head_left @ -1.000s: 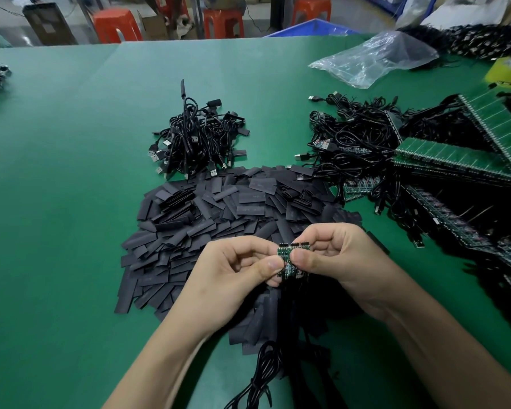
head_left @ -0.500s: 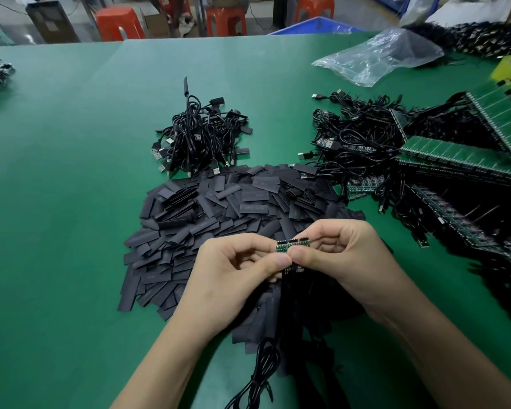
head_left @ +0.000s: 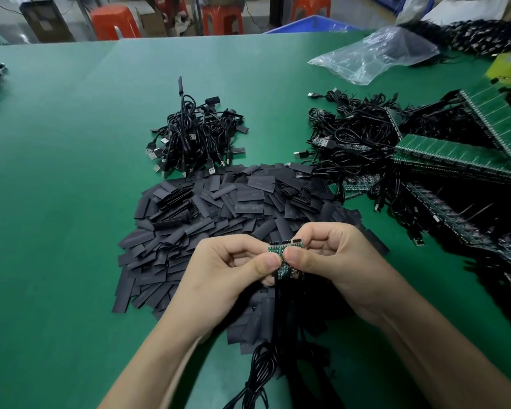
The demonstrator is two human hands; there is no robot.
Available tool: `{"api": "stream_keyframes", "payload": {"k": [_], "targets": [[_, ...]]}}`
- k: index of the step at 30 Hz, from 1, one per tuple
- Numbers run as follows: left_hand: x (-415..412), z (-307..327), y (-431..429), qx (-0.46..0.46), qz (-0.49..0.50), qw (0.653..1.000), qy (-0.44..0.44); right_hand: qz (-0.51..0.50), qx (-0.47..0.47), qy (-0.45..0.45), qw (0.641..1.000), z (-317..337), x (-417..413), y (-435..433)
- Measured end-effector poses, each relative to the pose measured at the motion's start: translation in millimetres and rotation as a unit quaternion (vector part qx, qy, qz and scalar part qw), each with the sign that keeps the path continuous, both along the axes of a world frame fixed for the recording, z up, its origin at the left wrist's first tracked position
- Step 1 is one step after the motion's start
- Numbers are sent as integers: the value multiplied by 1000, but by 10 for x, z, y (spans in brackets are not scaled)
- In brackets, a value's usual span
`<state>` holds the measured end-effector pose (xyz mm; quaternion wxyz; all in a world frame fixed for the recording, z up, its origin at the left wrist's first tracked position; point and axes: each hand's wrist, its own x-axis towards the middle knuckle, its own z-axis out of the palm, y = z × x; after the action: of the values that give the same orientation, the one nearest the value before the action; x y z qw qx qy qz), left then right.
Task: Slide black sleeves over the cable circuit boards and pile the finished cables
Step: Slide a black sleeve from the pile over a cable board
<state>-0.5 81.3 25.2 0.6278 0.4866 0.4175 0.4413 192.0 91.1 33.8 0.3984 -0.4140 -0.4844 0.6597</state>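
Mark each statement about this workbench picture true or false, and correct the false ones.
1. The left hand and right hand both pinch small green circuit boards. True.
2. The black sleeves lie heaped on a red table. False: the sleeves lie on a green table.
3. A clear plastic bag lies at the table's far right. True.
4. The cable pile beyond the sleeves sits inside a blue bin. False: the cable pile lies directly on the table.
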Motion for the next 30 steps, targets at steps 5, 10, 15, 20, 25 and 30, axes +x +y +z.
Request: {"api": "stream_keyframes", "payload": {"k": [5,10,15,20,25,30], "targets": [[28,5,-14,10,-32,999,-29,34,-29,38,998,28,14,3],[32,2,-16,30,-15,999,-38,-4,-6,9,1000,23,152,72],[50,10,-20,43,56,997,30,-170,236,-352,890,-79,317,156],[19,-58,11,194,134,968,87,-105,370,-352,853,-86,52,20],[-44,-53,43,208,140,963,102,-11,351,-278,894,-152,-188,-102],[-425,-150,194,253,288,818,428,26,168,-41,985,-49,-123,-113]]}}
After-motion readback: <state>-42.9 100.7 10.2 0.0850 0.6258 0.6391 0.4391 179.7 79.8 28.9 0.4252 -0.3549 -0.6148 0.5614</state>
